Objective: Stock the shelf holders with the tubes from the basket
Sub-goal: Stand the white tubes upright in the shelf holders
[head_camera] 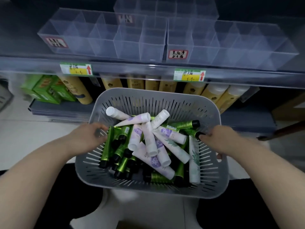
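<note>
Against a dim shop shelf, rows of clear plastic holders sit on the upper level, their compartments showing no tubes; some carry red-bordered handwritten labels, and two green-and-yellow price tags with red arrows are stuck on the shelf edge below them. Lower level: tan bottles standing in a row, green boxes to the left. Floor pale and tiled. Grey slotted basket held in front of the shelf, above what looks like a white stool. Inside it, a loose heap of tubes: green ones with black caps mostly on the left and underneath, white and lilac ones crossing over the top. Left hand grips the basket's left rim, fingers curled over the edge and reaching inside, close by a green tube; contact with it cannot be told. Right hand clasps the right rim, fingers curled over the rim near a black cap, thumb outside the wall. Both forearms bare.
</note>
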`<state>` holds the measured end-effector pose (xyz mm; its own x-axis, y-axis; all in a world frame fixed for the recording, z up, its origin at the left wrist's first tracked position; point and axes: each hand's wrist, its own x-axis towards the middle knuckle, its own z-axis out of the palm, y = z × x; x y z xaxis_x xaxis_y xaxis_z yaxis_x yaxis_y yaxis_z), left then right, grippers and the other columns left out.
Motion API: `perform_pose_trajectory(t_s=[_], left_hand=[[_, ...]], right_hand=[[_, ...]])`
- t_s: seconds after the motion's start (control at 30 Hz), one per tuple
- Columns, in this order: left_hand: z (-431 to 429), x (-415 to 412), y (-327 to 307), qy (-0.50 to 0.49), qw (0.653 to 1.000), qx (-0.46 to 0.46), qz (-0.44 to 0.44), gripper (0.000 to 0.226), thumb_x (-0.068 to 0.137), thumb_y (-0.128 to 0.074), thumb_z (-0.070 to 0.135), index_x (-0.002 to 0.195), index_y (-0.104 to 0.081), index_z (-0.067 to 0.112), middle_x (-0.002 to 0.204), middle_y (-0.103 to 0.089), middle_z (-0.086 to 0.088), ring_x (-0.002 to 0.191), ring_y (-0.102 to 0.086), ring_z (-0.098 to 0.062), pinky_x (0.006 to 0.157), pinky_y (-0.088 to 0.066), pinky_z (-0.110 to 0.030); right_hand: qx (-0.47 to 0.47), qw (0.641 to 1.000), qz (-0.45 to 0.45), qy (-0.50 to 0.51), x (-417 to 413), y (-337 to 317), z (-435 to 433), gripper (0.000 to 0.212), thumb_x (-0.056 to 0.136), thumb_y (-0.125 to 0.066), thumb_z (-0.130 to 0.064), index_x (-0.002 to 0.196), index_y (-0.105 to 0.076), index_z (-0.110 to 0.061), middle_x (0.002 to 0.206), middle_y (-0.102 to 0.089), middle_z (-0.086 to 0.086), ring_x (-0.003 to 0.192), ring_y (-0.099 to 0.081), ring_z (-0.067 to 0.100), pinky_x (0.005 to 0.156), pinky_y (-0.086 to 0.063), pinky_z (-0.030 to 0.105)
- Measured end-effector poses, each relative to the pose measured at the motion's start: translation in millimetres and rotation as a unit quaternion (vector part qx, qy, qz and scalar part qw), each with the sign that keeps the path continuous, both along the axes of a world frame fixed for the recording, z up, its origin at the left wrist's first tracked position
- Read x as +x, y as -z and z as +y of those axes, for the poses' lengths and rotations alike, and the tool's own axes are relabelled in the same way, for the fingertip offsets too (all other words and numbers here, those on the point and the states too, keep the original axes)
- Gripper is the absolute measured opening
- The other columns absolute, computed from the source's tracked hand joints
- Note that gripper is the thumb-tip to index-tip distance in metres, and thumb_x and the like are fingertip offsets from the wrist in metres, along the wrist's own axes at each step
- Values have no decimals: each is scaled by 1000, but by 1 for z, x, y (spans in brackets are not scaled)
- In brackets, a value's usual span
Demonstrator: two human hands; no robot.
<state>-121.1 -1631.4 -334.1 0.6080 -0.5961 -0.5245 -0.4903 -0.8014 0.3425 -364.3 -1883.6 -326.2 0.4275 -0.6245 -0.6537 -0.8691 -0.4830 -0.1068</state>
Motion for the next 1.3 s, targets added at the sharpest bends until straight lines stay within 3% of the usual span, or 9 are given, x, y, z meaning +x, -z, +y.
perform_pose_trajectory(t_s=[0.1,0.23,0.4,0.63,0.77,0.87,1.03,1.13,1.3], left_hand=[[0,1,-8,-15,998,-3,53,27,90,-59,29,115,-55,25,104,-55,-4,88,-54,-16,70,-37,-24],[7,0,-8,-54,993,-54,92,25,89,-60,26,114,-57,26,95,-56,0,80,-55,-10,62,-40,-20],[9,-5,-4,-105,985,-98,98,22,88,-62,23,109,-60,26,107,-59,-10,93,-58,-23,81,-45,-32],[8,-27,2,-115,985,-123,48,20,88,-58,15,106,-57,24,72,-47,0,64,-47,-13,56,-36,-24],[6,-27,1,-144,978,-146,48,17,90,-53,12,102,-59,23,79,-48,1,69,-47,-14,63,-37,-25],[4,-25,2,-147,978,-148,26,21,90,-50,11,99,-62,26,87,-57,-4,77,-54,-22,70,-41,-27],[-1,-24,3,-139,980,-141,-1,28,89,-45,5,97,-61,25,70,-49,0,56,-46,-15,50,-33,-24],[-4,-22,6,-131,983,-121,-37,25,91,-44,9,99,-61,25,79,-53,3,70,-50,-17,61,-36,-25],[-7,-19,13,-113,986,-85,-92,27,91,-44,18,114,-59,19,76,-55,-2,98,-54,-32,74,-41,-29]], right_hand=[[33,999,-3,5,-6,-9,-2,44,96,-43,-42,81,-60,-5,59,-61,10,47,-62,16,48,-44,22],[29,997,-64,15,-8,-13,-2,33,95,-46,-39,82,-54,-10,50,-53,5,50,-68,21,49,-36,26],[2,995,-96,14,-10,-12,2,34,95,-48,-35,74,-47,-9,47,-50,5,50,-66,26,50,-37,26],[-39,992,-115,21,-12,-12,7,28,95,-47,-31,78,-54,-11,72,-62,13,57,-56,25,51,-41,25],[-28,998,-52,-13,-11,-17,10,32,97,-43,-34,86,-54,-6,80,-58,12,74,-54,27,60,-42,27],[-37,998,22,-56,-3,-19,12,33,99,-38,-33,78,-45,-9,91,-59,12,82,-57,26,52,-38,23],[-59,988,108,-91,9,-25,16,37,99,-38,-25,125,-48,-1,124,-57,15,110,-59,27,66,-48,26],[-57,989,100,-87,7,-23,12,43,99,-36,-33,126,-47,-1,123,-56,17,107,-59,29,56,-42,24],[-46,988,104,-102,3,-20,1,57,97,-35,-48,135,-37,-5,130,-51,17,104,-56,27,73,-43,27]])
